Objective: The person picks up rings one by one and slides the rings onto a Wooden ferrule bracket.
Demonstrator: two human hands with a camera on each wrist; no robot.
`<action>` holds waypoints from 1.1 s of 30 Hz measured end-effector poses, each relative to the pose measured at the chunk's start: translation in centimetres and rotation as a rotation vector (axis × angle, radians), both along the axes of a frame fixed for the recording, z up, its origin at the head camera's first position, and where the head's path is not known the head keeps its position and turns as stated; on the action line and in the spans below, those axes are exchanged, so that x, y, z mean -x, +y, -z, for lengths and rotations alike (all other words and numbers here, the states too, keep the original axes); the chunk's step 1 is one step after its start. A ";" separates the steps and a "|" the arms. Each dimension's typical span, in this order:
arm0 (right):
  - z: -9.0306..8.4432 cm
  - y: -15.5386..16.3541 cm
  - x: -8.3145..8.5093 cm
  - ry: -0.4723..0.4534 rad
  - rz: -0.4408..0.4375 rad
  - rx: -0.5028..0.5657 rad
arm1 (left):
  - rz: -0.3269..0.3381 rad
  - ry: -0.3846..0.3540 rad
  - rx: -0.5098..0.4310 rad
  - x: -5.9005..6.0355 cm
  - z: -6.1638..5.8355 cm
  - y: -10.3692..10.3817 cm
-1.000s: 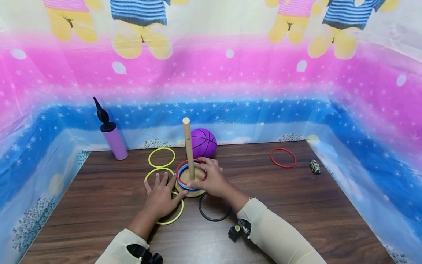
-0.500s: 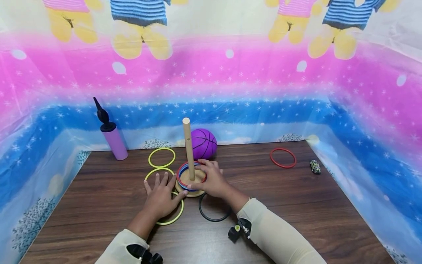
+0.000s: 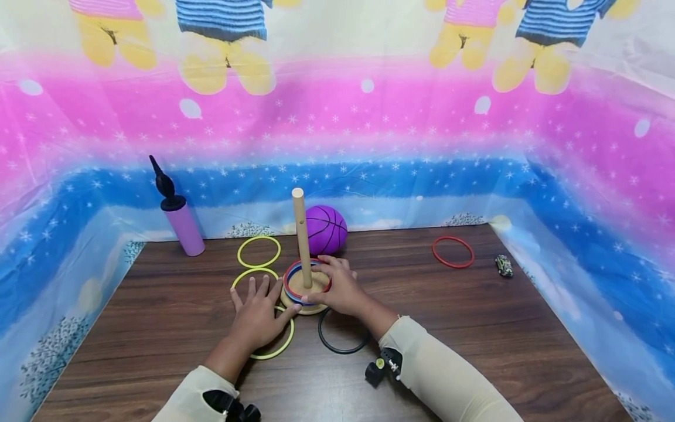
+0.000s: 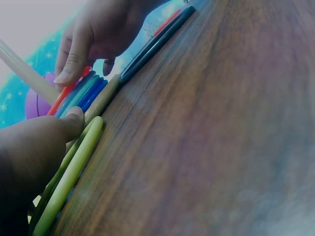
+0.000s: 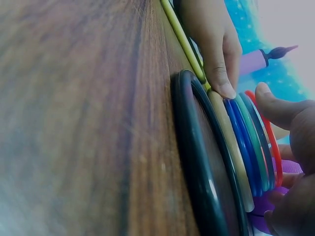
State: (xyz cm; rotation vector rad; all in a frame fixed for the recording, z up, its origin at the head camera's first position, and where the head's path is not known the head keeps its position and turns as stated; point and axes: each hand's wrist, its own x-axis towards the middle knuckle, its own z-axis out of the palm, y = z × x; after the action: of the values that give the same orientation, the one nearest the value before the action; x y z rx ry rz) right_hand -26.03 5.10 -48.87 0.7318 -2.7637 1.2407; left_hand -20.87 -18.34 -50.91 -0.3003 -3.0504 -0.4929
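A wooden peg [image 3: 303,240] stands upright on its round wooden base [image 3: 311,312]. Around it lie stacked rings: blue rings [image 5: 244,147] at the bottom, a teal one [image 5: 256,147] above, and a red ring [image 3: 285,287] on top. My right hand [image 3: 343,287] holds the red ring between thumb and fingers, at the stack's right side. At the left, my left hand [image 3: 257,319] lies with fingers spread over the yellow rings [image 3: 287,343]. Its thumb touches the edge of the base beside the stack. Part of the stack is hidden behind the right fingers.
A black ring [image 3: 343,353] lies in front of the base. Behind stands a purple ball [image 3: 327,228]. Farther left are another yellow ring [image 3: 258,238] and a purple pump [image 3: 183,228]. At the right lie a loose red ring [image 3: 453,238] and a toy car [image 3: 503,266].
The red ring has come down slightly and shifted a little to the right onto the stack, with my right hand on it. My left hand has stayed in place.
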 end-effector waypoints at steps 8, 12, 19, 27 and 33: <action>0.2 0.0 0.1 -0.022 -0.019 0.003 | 0.003 0.004 0.005 -0.1 -0.1 -0.1; 0.2 0.0 0.0 -0.012 -0.016 0.008 | 0.001 0.003 0.008 -0.1 -0.1 -0.1; 0.0 0.0 -0.3 0.011 -0.002 0.007 | -0.004 -0.008 0.011 -0.2 0.0 0.0; -0.4 0.9 -0.5 0.038 0.000 0.013 | -0.009 -0.018 0.004 -0.1 0.0 -0.1; -0.5 2.7 -0.5 0.066 0.016 0.052 | -0.007 -0.010 -0.008 0.1 0.1 -0.1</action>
State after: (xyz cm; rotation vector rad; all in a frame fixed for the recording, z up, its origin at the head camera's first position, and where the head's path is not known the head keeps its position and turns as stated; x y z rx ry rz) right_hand -25.53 7.81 -48.40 0.7310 -2.6690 1.2563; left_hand -20.95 -18.42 -51.04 -0.2872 -3.0576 -0.5082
